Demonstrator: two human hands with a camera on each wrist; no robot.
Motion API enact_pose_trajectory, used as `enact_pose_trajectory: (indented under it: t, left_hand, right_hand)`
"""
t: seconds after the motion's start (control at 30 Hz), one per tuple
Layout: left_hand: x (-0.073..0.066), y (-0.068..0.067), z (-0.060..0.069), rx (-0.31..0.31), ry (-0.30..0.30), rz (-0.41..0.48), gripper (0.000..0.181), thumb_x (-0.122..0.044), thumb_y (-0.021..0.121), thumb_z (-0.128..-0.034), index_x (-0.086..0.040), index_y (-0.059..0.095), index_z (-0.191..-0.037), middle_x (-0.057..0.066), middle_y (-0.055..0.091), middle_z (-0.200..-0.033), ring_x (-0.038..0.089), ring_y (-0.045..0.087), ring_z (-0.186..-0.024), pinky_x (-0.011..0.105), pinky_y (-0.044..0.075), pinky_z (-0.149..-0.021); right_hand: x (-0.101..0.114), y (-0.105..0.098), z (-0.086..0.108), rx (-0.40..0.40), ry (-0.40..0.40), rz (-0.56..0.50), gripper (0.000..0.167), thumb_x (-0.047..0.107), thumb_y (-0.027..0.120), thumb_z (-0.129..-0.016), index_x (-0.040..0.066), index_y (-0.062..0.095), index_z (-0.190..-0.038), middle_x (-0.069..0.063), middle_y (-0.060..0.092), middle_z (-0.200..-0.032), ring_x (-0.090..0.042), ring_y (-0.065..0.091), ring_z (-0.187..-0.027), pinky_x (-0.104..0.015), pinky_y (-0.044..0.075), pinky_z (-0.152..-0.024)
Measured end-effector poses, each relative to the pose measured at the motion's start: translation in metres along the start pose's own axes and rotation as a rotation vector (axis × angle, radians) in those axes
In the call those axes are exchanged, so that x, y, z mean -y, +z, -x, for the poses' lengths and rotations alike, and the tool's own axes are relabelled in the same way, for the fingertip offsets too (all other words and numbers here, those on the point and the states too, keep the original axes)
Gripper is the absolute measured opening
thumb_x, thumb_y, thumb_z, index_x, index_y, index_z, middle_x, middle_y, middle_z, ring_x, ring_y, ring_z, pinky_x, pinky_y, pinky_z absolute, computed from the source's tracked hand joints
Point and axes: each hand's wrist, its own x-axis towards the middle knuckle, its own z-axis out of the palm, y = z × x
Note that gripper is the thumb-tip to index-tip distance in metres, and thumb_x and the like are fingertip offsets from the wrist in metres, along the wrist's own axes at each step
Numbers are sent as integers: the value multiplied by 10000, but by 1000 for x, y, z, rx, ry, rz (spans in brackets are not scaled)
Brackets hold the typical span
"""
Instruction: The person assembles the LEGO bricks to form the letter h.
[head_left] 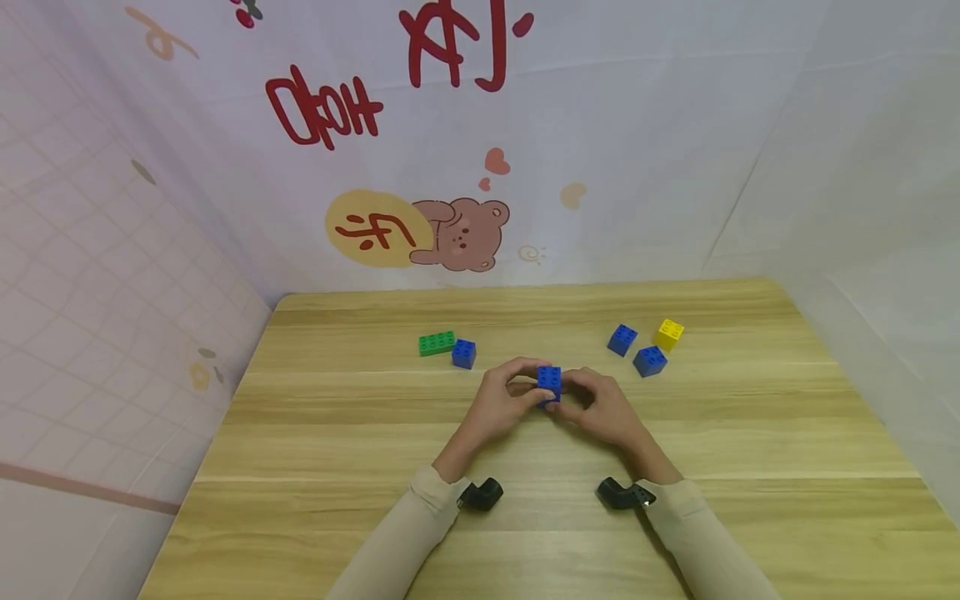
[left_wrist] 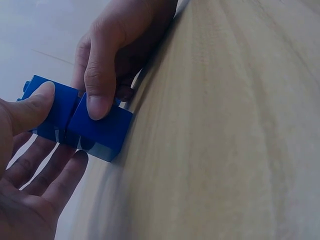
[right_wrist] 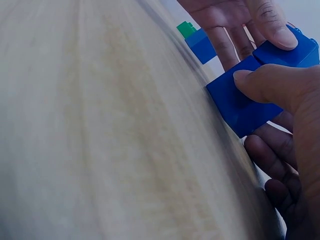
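Near the middle of the table, two blue toy bricks stand one above the other between both hands. My left hand point(head_left: 504, 402) pinches the upper blue brick point(left_wrist: 56, 102), whose studs face up. Below it, the lower blue brick point(right_wrist: 246, 107) is gripped between thumb and fingers of my right hand point(head_left: 606, 408). A narrow seam shows between the two bricks in the left wrist view; whether they are pressed fully together I cannot tell. The lower brick sits at or very close to the tabletop.
Left of the hands lie a green brick point(head_left: 437, 343) and a blue brick point(head_left: 463, 354). Further right are two blue bricks, one behind point(head_left: 622, 340) and one in front point(head_left: 650, 361), beside a yellow brick point(head_left: 669, 334). A printed cloth point(head_left: 637, 167) hangs behind the wooden table point(head_left: 337, 450).
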Motion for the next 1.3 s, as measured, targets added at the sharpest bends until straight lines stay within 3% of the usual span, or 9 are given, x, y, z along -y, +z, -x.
enact_pose_trajectory:
  t: [0.17, 0.4, 0.7, 0.97, 1.3]
  left_hand:
    - [-3, 0, 0, 1, -12, 7, 380, -133, 759, -927, -137, 674, -1298, 89, 688, -1229, 280, 683, -1169, 250, 574, -976]
    - [-2, 0, 1, -3, -12, -6, 380, -142, 754, -931, -150, 673, -1302, 65, 689, -1242, 245, 673, -1180, 268, 575, -986]
    - [-1, 0, 1, -18, -6, -16, 357, -163, 762, -930, -197, 691, -1278, 38, 697, -1213, 189, 667, -1157, 253, 573, -981]
    - [0, 1, 0, -21, 1, 9, 370, -137, 771, -919, -195, 690, -1276, 76, 693, -1202, 270, 680, -1148, 284, 593, -953]
    - [-1, 2, 1, -24, -7, 20, 371, -124, 766, -923, -172, 687, -1282, 89, 691, -1199, 279, 692, -1136, 304, 596, -956]
  right_hand:
    - [2, -1, 0, 5, -9, -2, 350, 247, 858, -849, 235, 747, -1181, 76, 746, -1096, -128, 673, -1050, -346, 539, -954]
    - [0, -4, 2, 33, -5, -24, 272, 239, 745, -945, 214, 731, -1215, 34, 736, -1139, -177, 666, -1099, -400, 514, -1009]
    - [-4, -3, 2, 47, 17, -49, 239, 255, 638, -1020, 192, 726, -1233, 25, 723, -1121, -108, 631, -1012, -301, 522, -910]
    - [-2, -5, 2, 24, 24, -77, 258, 225, 523, -1083, 178, 738, -1219, 2, 731, -1110, -117, 642, -1023, -310, 531, -927]
    - [-3, -5, 2, 56, 47, -87, 252, 229, 556, -1069, 176, 720, -1252, -2, 723, -1150, -119, 630, -1057, -305, 522, -960]
